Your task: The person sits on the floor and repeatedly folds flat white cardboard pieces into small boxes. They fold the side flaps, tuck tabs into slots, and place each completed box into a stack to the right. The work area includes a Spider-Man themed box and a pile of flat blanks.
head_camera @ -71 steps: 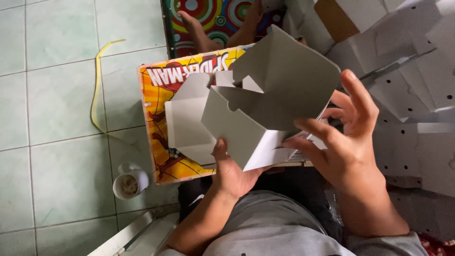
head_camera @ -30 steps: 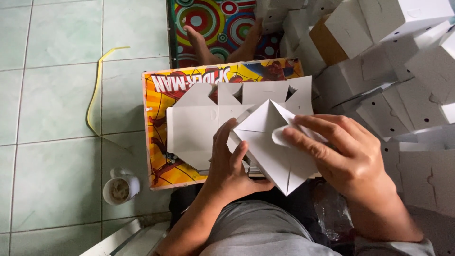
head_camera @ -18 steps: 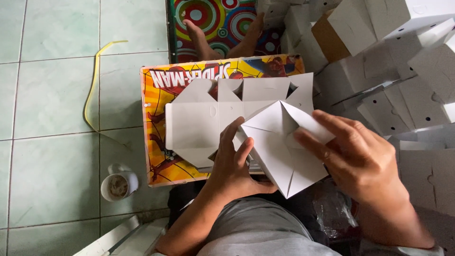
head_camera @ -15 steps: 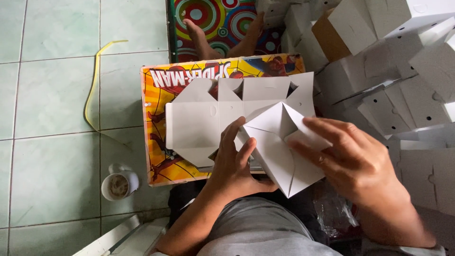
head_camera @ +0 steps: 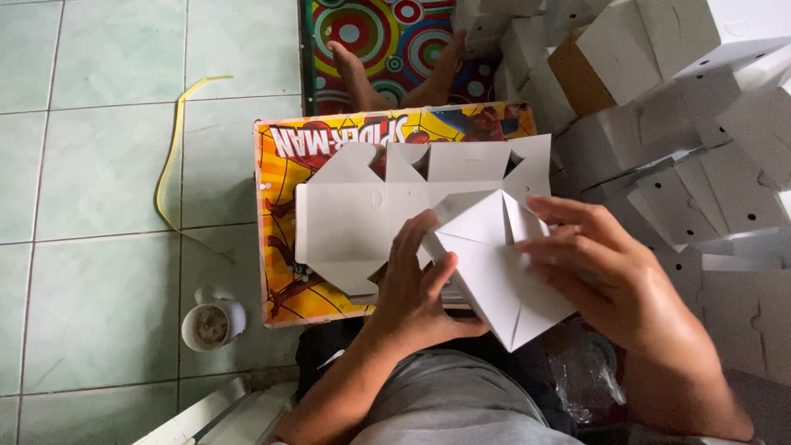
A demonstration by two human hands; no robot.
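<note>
— So where does the half-folded white cardboard box (head_camera: pixel 494 272) sit?

— Over the lap, above a stack of flat white die-cut box blanks (head_camera: pixel 371 222) lying on a bright comic-printed board (head_camera: pixel 276 247). The left hand (head_camera: pixel 416 288) presses its near-left side, fingers spread flat on the panel; the right hand (head_camera: pixel 614 276) has its fingers curled over the right flaps, pinching them inward.

— How would it handle?

— Light and thin, I'd judge, stiff along the creases but easy to dent. Best gripped at the folded edges, not the panel middles. Finished white boxes (head_camera: pixel 659 99) pile up on the right.
</note>
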